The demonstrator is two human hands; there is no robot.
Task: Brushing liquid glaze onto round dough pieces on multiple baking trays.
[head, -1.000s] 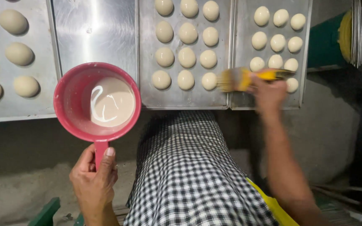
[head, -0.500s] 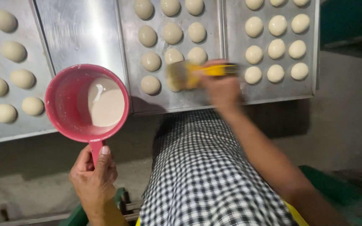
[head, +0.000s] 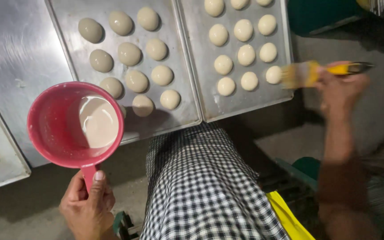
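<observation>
While gripping the handle of a red cup (head: 75, 125) of pale liquid at eight o'clock, left hand (head: 87, 205) clamped, right hand (head: 339, 88) closed on a yellow brush (head: 310, 73) at three o'clock, bristles beside dough balls (head: 273, 74) on a metal tray (head: 201, 66).

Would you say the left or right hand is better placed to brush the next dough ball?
Right, probably: the right hand holds the brush beside the dough balls; the left hand holds the red cup.

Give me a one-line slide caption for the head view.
Left hand holds a red plastic cup of pale liquid; right hand brushes round dough balls with a yellow-handled brush.
</observation>
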